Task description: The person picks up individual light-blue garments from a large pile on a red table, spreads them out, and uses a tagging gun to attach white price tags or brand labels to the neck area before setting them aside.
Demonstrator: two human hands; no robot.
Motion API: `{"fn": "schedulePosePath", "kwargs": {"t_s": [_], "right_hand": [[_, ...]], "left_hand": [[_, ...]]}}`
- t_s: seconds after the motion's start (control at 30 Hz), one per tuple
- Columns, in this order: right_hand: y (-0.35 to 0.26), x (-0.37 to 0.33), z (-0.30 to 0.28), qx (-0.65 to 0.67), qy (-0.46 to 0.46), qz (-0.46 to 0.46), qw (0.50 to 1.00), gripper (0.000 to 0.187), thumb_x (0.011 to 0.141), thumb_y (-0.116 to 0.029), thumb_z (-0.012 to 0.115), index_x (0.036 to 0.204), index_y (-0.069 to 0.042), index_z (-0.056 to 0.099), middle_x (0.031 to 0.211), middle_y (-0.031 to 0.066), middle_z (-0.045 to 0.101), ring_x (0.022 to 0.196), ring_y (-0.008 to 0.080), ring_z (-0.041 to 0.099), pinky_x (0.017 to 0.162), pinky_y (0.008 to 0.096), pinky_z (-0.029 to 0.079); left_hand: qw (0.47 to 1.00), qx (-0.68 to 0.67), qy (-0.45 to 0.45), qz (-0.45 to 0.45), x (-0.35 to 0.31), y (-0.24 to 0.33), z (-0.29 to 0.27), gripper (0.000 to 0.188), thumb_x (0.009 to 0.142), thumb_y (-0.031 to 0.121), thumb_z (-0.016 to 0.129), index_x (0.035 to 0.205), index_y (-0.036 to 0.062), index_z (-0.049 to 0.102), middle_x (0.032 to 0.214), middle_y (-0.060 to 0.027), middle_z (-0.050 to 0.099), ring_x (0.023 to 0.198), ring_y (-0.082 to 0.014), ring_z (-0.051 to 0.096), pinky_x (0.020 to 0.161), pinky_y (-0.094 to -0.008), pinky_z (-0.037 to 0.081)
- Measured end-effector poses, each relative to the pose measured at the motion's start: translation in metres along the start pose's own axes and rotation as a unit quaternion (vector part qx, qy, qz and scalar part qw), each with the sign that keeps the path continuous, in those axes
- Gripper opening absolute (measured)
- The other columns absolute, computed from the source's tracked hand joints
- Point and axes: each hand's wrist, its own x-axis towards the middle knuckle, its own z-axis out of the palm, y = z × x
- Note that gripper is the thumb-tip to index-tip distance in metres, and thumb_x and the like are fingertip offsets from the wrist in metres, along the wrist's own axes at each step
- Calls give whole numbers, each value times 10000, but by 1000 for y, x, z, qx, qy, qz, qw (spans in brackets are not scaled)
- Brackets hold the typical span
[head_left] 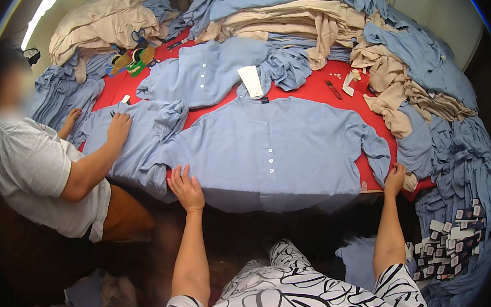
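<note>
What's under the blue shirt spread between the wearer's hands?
Red table surface shows beyond the shirt and between its body and one sleeve; whatever its fabric covers can't be seen.

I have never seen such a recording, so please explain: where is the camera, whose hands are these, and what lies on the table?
No machine works here. The camera sits on the head of a person in black-and-white clothes, looking down. The person's left hand lies, fingers spread, at the left edge of a blue shirt; the right hand is at its cuff, grip unclear. The shirt lies spread on a red-topped table, among garment heaps and snips. At left, a co-worker touches another garment.
</note>
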Motion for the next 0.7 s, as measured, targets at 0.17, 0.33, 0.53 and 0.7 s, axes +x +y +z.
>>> {"fn": "schedulePosePath", "kwargs": {"t_s": [0.17,0.33,0.53,0.7], "right_hand": [[-5,-2,6,-4,-16,12,1000,152,876,-38,552,989,-22,653,1047,155,621,1021,350,601,897,410,471],[-7,1,5,1,-12,13,1000,142,873,-34,553,978,-16,647,1044,158,618,1018,351,600,891,411,472],[1,2,-4,5,5,9,1000,134,859,-20,566,970,-20,641,1033,163,613,993,365,604,860,433,475],[-6,-4,14,25,3,-1,1000,125,848,-20,575,951,-17,647,1017,159,617,986,365,607,853,437,477]], "left_hand": [[1000,-2,-2,-3,0,-6,-6,425,933,222,524,1340,103,543,1445,-123,446,1411,-316,320,1174,-550,168],[977,-132,-148,-82,41,-13,-46,348,901,203,611,1209,44,633,1264,-144,588,1220,-336,524,1071,-443,385],[895,-409,-74,-160,182,-77,-204,449,1019,316,536,1373,40,523,1304,-76,576,1184,-207,575,1046,-353,409],[909,-337,95,-228,217,-212,-249,458,1029,346,514,1405,87,495,1413,-77,501,1299,-176,467,1057,-359,387]]}}
